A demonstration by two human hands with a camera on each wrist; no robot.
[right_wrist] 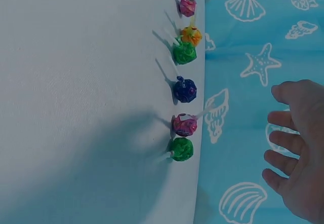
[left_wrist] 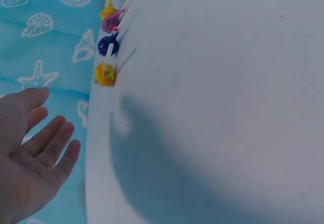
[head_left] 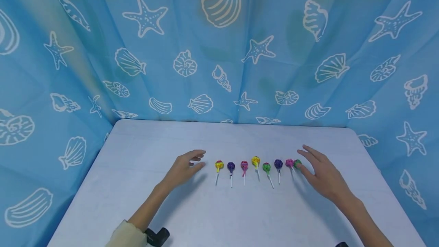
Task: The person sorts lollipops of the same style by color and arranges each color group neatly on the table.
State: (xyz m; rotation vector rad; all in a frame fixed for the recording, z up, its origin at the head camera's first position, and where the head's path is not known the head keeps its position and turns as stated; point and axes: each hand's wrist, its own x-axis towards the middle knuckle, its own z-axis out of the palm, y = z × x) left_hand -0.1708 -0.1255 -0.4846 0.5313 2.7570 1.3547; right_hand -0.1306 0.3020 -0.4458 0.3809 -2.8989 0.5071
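A: Where do the lollipops lie, and what are the two hands doing?

B: Eight wrapped lollipops (head_left: 255, 161) lie in an uneven row on the white worktop (head_left: 240, 216), most sticks pointing toward the person. The left hand (head_left: 186, 169) hovers just outside the yellow lollipop (head_left: 219, 165) at the left end; its grip is loosely spread and holds nothing.

A: And the right hand (head_left: 322, 176)?

B: Its grip is spread too, fingers extended. From the head view the thumb overlaps the green lollipop (right_wrist: 182, 149) at the right end, but the right wrist view shows the hand apart from it, pinching nothing.

A: How could the person best handle this?

B: Keeping both hands low and outside the row seems wise, so that no sleeve or finger knocks a candy. The pink lollipop (head_left: 289, 162) sits right beside the green one, so any contact there should be gentle. The round heads may roll; pressing lightly from both sides, or pinching a stick near its head, would probably steady them.
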